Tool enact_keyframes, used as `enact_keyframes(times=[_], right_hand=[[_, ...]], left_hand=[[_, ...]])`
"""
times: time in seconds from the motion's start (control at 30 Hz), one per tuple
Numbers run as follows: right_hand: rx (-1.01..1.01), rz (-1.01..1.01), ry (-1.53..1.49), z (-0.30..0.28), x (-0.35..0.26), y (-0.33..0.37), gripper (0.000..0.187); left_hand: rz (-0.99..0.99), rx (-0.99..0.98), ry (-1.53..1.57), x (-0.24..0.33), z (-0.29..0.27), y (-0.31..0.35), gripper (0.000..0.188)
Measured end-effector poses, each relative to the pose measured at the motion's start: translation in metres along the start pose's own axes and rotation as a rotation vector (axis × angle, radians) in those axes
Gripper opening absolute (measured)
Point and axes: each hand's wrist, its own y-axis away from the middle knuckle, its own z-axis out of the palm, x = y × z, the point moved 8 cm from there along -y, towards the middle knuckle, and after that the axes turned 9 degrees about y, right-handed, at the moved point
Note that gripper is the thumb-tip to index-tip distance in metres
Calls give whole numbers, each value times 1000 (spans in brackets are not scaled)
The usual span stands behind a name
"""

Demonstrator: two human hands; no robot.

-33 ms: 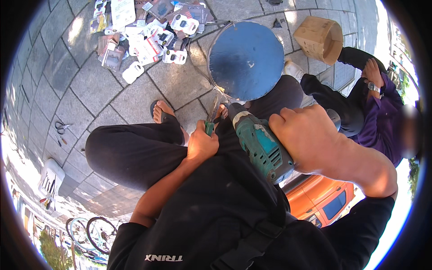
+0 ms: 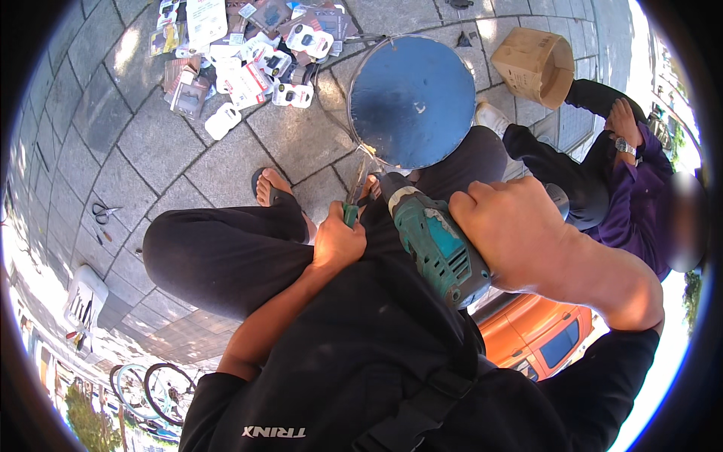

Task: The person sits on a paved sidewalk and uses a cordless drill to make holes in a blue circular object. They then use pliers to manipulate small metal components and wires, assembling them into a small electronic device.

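While the right hand point(image 2: 512, 233) has its fingers clamped on a teal power drill point(image 2: 437, 237), chuck point(image 2: 393, 185) just beside the near edge of a round dark-blue top point(image 2: 414, 98), the left hand point(image 2: 337, 239) wraps its fingers round a green-handled metal tool point(image 2: 351, 214); carded packages point(image 2: 245, 84), heaped, upper left; cardboard box point(image 2: 520, 64), upper right.

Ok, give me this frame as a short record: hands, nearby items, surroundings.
Left hand: closed on a green-handled metal tool
Right hand: gripping a teal power drill
Ahead: round blue-black top
Ahead left: heap of small retail packages
Far left: scissors on paving
Right: cardboard box; person in purple, wearing wristwatch
Background: orange car
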Motion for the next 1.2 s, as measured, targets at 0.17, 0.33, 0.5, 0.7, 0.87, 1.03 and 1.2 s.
enact_keyframes(times=[0.17,0.33,0.5,0.7,0.87,1.03,1.2], right_hand=[[-5,-10,-16,-3,1,-1,36],[0,2,-12,-2,1,0,37],[4,26,-17,-3,4,1,42],[138,25,-54,10,2,12,45],[320,11,-78,24,11,31,35],[458,76,-186,49,25,55,37],[605,149,-293,76,37,71,46]], left_hand=[[23,18,6,-1,1,0,32],[19,27,-7,1,0,1,32],[29,49,-11,-3,0,0,32],[49,35,2,-9,-1,-4,33],[149,83,-27,-10,-4,-12,27],[100,65,-1,-9,-8,-10,28],[111,50,26,2,-11,-4,23]])
